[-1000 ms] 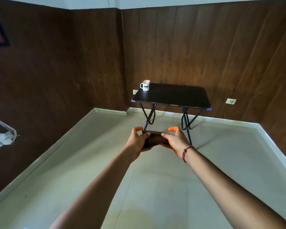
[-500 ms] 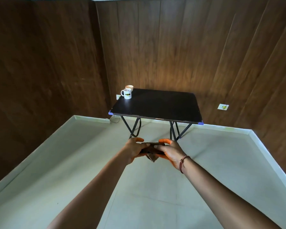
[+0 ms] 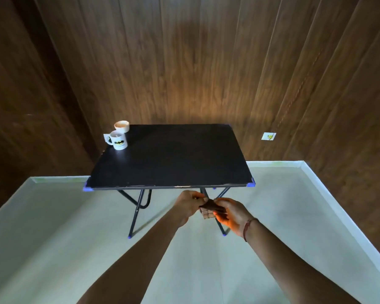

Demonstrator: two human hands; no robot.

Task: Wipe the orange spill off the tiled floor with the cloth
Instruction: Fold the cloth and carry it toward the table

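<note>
Taking the black folding table (image 3: 171,156) as the landmark: its top is a flat, matte, dark rectangle with two blue plastic caps on the near corners, standing on thin crossed black metal legs with blue feet. On its far-left corner stand two cups: a white glossy mug (image 3: 118,140) with a black and yellow bat emblem, handle to the left, and just behind it a smaller pale cup (image 3: 121,126) with an orange-tinted inside.

Below the table's near edge, at about its middle, two bare forearms meet. The left hand (image 3: 188,206) is curled closed, pinching one side of a small dark brown cloth (image 3: 208,208). The cloth is folded small and crumpled, held in the air between both hands. The right hand (image 3: 232,215) grips its other side with thumb on top and fingers beneath; a red thread band circles that wrist.

To the right of the table, one small white wall socket (image 3: 268,136) sits on the vertical brown wood-grain panelling. The floor (image 3: 53,227) is pale, smooth tile.
</note>
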